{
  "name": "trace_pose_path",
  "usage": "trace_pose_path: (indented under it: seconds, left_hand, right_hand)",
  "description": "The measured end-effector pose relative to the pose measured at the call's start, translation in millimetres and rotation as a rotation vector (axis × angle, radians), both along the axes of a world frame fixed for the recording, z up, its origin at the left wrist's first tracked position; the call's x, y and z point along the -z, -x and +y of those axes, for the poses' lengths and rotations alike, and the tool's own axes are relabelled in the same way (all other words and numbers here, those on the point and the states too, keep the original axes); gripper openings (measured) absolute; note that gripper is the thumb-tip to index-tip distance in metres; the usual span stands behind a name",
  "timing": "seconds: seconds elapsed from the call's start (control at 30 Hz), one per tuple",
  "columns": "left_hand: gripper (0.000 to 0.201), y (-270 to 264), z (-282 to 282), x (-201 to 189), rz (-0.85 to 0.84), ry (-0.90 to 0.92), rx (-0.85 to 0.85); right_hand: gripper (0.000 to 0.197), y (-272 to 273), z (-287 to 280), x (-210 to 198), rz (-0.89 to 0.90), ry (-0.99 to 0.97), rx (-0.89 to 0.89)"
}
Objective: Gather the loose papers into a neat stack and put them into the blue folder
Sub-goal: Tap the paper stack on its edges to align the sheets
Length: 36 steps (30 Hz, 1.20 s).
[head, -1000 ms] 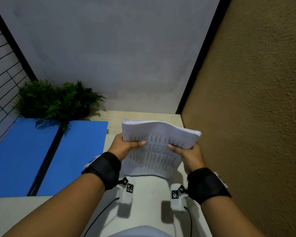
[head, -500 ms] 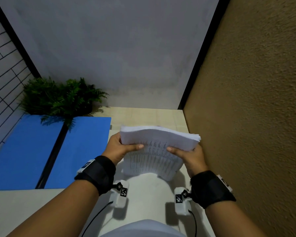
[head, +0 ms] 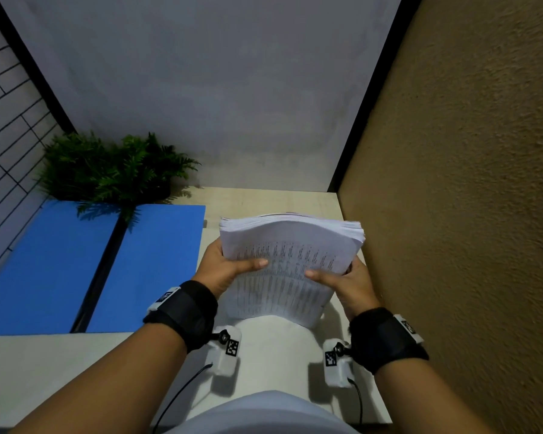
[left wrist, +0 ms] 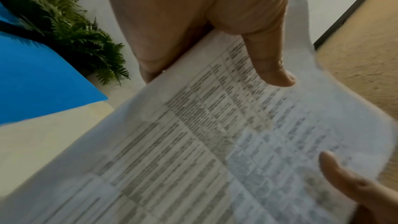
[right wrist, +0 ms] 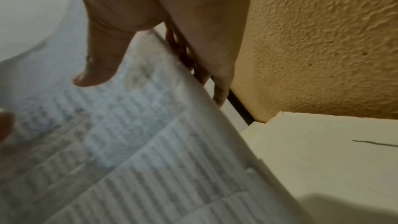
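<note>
The table [head: 264, 198], pale and light-coloured, is being taken as the landmark. On its left part the blue folder [head: 157, 264] is lying open and flat, two blue panels being divided by a dark spine. At the table's far left corner, a green fern plant [head: 107, 170] is standing, its fronds hanging over the folder's far edge.

Above the table's right part, beside the folder, the stack of papers [head: 292, 261] is being held clear of the surface. It is a thick bundle of white sheets printed with tables of small text; its top is bowing upward and its far edges are being fanned slightly, not quite flush.

The stack is being gripped from both sides. The left hand [head: 226, 270] is being closed round the left edge, thumb [left wrist: 269, 64] lying across the printed face and fingers hidden beneath. The right hand [head: 348, 283] is being closed round the right edge likewise, thumb [right wrist: 101, 64] on top, fingers [right wrist: 219, 91] curled underneath.
</note>
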<state>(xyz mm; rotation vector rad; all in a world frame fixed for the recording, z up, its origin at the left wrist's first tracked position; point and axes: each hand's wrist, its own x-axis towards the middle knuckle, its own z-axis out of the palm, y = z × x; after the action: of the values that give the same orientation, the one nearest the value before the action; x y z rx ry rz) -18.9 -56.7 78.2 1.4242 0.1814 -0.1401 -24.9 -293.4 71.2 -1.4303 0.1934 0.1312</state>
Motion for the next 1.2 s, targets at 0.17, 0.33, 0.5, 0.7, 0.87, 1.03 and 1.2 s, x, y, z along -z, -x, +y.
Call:
trace_pose_path:
  seconds: [0.17,0.33,0.5,0.7,0.87,1.03,1.2]
  left_hand:
    - [0.042,-0.9,-12.3,-27.6,-0.156,0.015,-0.09]
    - [0.021,-3.3,-8.5,-46.7,-0.31,-0.092,-0.116]
    - [0.032,4.8,-1.6,-30.6,-0.264,-0.127,-0.085]
    - [0.038,12.8,-7.4,3.7,-0.001,-0.072,-0.106]
    - [0.044,2.3,-0.8,-4.1,-0.003,-0.057,-0.124]
    - [0.045,7.6,-3.4,10.6,0.081,-0.084,-0.082]
    - [0.041,4.2,-7.7,2.0,0.061,-0.052,-0.073]
  right_hand:
    - [0.055,-0.7,15.9,-19.9,-0.096,0.013,0.107]
    - [0.032,2.3,17.0,-46.1,-0.286,0.105,0.114]
    - [0.052,9.6,6.0,-34.2,-0.248,0.144,0.126]
    - [0.038,15.3,17.7,-8.5,0.0,0.081,0.115]
    - [0.034,6.8,16.7,-19.6,-0.08,0.069,0.13]
    - [0.043,9.9,15.0,-2.3,0.023,0.09,0.076]
    - [0.039,3.1,16.1,-4.5,0.016,0.057,0.125]
